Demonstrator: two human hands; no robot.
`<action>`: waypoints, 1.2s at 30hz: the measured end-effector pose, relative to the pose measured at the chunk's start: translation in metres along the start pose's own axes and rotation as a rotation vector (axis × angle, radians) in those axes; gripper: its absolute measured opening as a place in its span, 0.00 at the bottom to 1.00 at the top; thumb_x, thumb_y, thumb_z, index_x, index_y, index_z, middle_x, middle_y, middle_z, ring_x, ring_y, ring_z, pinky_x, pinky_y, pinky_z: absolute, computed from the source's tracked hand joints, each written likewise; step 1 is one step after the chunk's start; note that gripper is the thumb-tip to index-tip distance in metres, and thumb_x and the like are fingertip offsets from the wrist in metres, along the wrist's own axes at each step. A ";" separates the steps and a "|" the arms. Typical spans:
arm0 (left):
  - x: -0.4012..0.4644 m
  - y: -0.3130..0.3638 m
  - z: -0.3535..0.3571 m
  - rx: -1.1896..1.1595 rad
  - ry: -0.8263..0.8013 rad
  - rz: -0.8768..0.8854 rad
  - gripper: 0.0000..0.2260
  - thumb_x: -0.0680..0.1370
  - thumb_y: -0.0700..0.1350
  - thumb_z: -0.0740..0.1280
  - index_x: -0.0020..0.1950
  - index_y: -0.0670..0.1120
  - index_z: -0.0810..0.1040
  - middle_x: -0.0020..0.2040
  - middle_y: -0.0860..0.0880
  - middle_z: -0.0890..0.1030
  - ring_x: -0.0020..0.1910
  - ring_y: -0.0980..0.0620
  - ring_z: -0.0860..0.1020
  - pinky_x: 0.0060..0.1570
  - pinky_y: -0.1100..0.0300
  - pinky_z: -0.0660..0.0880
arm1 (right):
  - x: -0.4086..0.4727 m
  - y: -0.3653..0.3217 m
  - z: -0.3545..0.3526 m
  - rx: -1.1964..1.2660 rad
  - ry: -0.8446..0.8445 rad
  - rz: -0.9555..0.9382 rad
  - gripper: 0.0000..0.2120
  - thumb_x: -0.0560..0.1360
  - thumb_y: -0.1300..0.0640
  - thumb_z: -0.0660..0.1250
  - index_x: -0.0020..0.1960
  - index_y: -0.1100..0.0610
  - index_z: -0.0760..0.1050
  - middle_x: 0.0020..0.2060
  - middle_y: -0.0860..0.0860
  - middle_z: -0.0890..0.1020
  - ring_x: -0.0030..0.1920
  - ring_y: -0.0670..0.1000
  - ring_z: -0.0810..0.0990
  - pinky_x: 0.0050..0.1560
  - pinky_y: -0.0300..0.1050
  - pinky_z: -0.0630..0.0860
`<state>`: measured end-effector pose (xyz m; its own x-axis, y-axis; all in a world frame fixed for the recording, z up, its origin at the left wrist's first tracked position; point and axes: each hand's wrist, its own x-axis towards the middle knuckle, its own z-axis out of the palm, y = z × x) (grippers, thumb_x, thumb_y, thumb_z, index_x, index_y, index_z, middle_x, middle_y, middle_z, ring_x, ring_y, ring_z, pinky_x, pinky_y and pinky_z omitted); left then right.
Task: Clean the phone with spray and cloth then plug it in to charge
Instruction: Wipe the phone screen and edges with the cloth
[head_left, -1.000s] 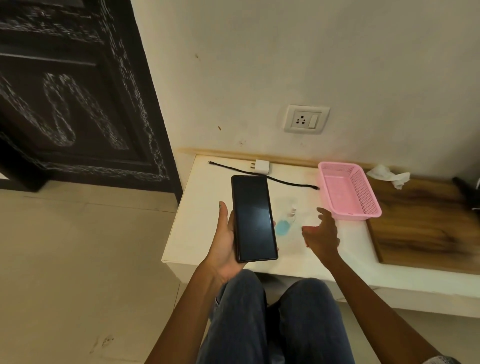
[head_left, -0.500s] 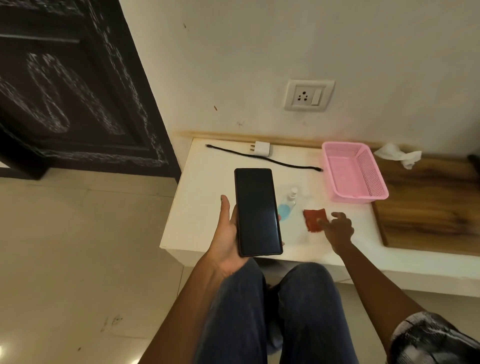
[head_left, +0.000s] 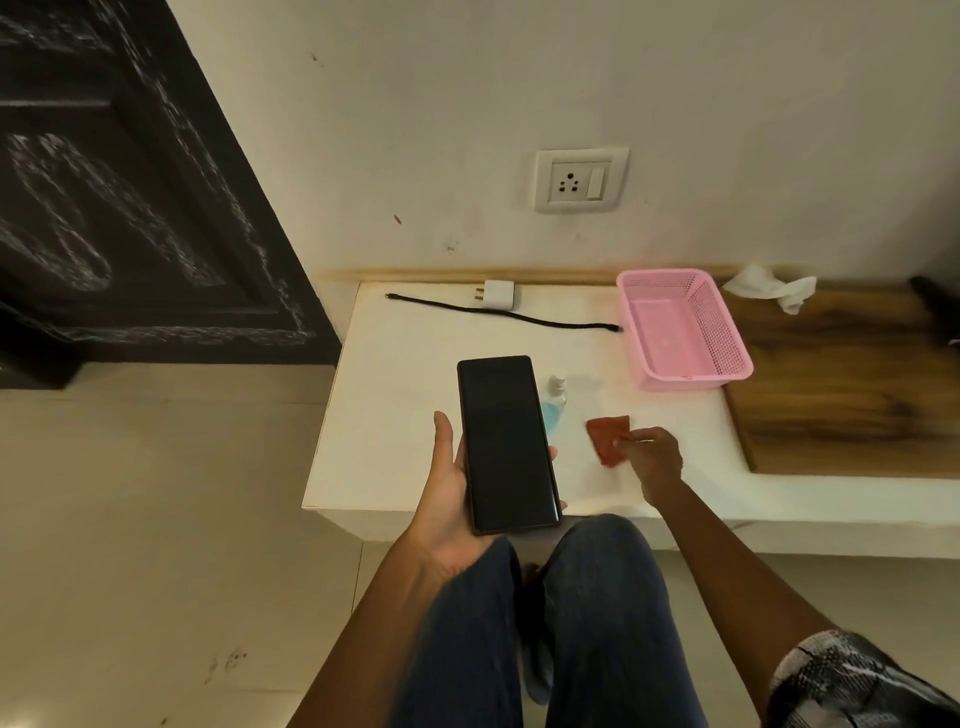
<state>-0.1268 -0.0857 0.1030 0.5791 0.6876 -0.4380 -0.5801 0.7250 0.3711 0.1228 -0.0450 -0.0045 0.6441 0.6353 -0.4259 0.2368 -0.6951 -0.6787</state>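
Room: pale wall, tiled floor, dark carved door left of the ledge.
Ledge: low white ledge against the wall; wooden board on its right part.
Socket: white socket on the wall above the ledge, nothing plugged in.
Phone: black phone, screen dark and facing up, over the ledge's front edge.
Left hand: left hand cradles the phone from below, thumb along its left edge, fingertips curled round its right edge.
Spray: small spray with blue liquid stands on the ledge, just right of the phone.
Cloth: red cloth on the ledge, right of the spray.
Right hand: right hand pinches the cloth's right edge with its fingertips.
Basket: pink basket at the back right of the ledge, touching the board.
Charger: white charger and black cable at the back of the ledge, left of the basket.
Tissue: crumpled tissue on the board, by the wall.
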 end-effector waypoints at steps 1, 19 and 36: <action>-0.002 -0.001 0.001 0.001 0.000 -0.001 0.31 0.70 0.71 0.56 0.61 0.53 0.80 0.62 0.38 0.78 0.61 0.40 0.77 0.53 0.38 0.76 | -0.003 0.000 -0.001 0.051 -0.001 0.011 0.14 0.73 0.60 0.69 0.57 0.64 0.75 0.54 0.60 0.79 0.54 0.60 0.77 0.59 0.52 0.73; -0.076 -0.016 0.034 -0.124 -0.151 0.000 0.34 0.71 0.70 0.59 0.65 0.48 0.77 0.65 0.36 0.76 0.61 0.36 0.77 0.58 0.27 0.67 | -0.157 -0.042 -0.067 1.011 -0.117 0.015 0.16 0.71 0.59 0.72 0.56 0.56 0.71 0.51 0.53 0.77 0.54 0.57 0.76 0.49 0.49 0.75; -0.139 -0.042 0.061 0.078 -0.255 0.008 0.38 0.68 0.73 0.55 0.63 0.47 0.78 0.66 0.40 0.76 0.65 0.37 0.74 0.58 0.37 0.73 | -0.285 -0.088 -0.121 0.314 0.408 -1.048 0.10 0.71 0.64 0.71 0.53 0.59 0.80 0.46 0.43 0.81 0.44 0.41 0.77 0.48 0.30 0.72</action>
<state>-0.1479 -0.2094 0.1977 0.7063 0.6736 -0.2177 -0.5450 0.7136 0.4401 0.0065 -0.2057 0.2493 0.4393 0.6539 0.6160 0.6379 0.2557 -0.7264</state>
